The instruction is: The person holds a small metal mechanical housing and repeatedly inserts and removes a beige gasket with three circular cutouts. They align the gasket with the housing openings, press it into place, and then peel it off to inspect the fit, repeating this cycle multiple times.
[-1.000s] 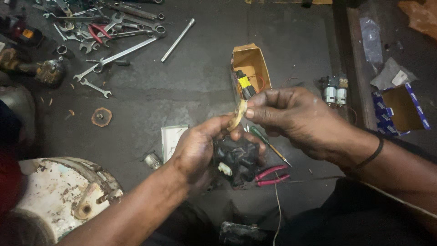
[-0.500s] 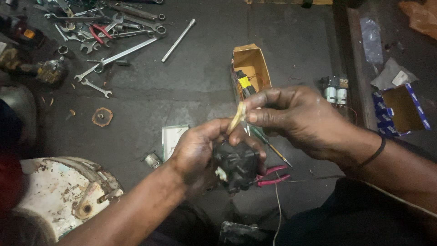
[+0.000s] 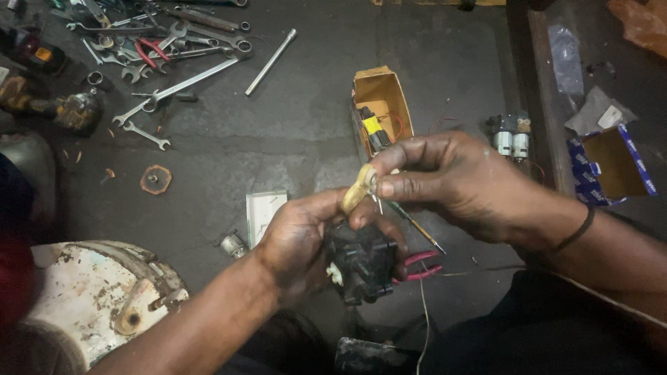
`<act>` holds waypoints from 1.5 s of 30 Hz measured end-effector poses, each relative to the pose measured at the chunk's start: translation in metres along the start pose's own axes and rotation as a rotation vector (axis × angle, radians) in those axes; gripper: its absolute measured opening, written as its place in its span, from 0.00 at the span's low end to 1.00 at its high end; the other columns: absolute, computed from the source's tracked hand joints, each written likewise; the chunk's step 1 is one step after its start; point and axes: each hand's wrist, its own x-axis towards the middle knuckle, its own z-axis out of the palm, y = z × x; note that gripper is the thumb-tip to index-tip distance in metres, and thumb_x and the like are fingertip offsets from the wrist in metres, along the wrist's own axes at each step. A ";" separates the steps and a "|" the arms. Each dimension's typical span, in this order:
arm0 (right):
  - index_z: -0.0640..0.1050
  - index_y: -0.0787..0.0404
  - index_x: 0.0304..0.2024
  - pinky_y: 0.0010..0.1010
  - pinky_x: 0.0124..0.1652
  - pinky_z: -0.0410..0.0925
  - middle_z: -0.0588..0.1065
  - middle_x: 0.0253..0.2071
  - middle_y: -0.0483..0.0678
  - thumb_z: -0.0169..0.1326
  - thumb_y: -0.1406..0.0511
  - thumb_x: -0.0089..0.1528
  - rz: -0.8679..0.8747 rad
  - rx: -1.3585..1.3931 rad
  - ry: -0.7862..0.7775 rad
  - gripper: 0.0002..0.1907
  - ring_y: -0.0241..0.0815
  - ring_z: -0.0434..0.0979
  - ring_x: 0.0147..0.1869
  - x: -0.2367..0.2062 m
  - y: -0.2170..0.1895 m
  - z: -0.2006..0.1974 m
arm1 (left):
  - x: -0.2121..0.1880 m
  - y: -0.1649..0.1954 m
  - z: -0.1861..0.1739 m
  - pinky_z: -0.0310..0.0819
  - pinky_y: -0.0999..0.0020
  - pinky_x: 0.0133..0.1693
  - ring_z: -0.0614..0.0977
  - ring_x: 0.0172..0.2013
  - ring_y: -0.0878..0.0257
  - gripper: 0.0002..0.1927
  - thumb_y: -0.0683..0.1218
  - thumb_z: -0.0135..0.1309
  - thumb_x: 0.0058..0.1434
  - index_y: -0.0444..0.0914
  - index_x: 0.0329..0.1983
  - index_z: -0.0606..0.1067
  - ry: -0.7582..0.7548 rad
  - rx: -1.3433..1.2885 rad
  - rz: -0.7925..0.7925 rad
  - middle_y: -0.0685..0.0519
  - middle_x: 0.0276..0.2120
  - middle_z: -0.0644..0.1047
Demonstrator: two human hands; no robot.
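My left hand (image 3: pixel 300 239) grips a small black plastic block with white tabs (image 3: pixel 360 262), held upright over the dark floor. My right hand (image 3: pixel 455 182) pinches a yellowish sleeved terminal with a metal ring end (image 3: pixel 360 187) just above the block, thumb and forefinger closed on it. A thin wire runs from the terminal down toward the block. Red-handled pliers (image 3: pixel 420 267) lie on the floor under my hands, partly hidden by the block.
An open orange cardboard box (image 3: pixel 382 104) holds small parts. Spanners, a steel bar (image 3: pixel 271 61) and red pliers lie at top left. A white rusty round housing (image 3: pixel 90 298) sits bottom left. Two small cylinders (image 3: pixel 511 139), a blue-and-white box (image 3: pixel 611 167) and a white card (image 3: pixel 264 212) are nearby.
The terminal in my right hand has tilted a little and sits closer to the black block. Both hands stay in nearly the same place.
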 end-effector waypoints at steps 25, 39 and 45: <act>0.82 0.61 0.47 0.33 0.33 0.74 0.84 0.37 0.52 0.56 0.67 0.62 -0.069 -0.347 0.106 0.12 0.39 0.80 0.33 -0.006 0.005 -0.007 | 0.004 0.005 0.009 0.83 0.58 0.42 0.85 0.38 0.56 0.21 0.53 0.39 0.71 0.33 0.47 0.76 0.161 0.128 -0.002 0.43 0.37 0.82; 0.81 0.66 0.40 0.37 0.40 0.79 0.82 0.36 0.51 0.60 0.66 0.58 0.019 0.062 0.064 0.11 0.42 0.83 0.37 0.002 0.019 -0.017 | 0.008 0.001 0.002 0.75 0.75 0.42 0.79 0.38 0.71 0.18 0.53 0.50 0.73 0.34 0.45 0.79 0.261 0.708 0.425 0.53 0.37 0.81; 0.82 0.66 0.41 0.30 0.33 0.71 0.80 0.34 0.50 0.60 0.64 0.59 0.094 0.128 0.075 0.11 0.37 0.77 0.34 0.004 0.022 -0.019 | 0.008 -0.002 0.002 0.74 0.75 0.38 0.78 0.35 0.70 0.16 0.51 0.49 0.72 0.32 0.43 0.78 0.273 0.643 0.391 0.53 0.34 0.80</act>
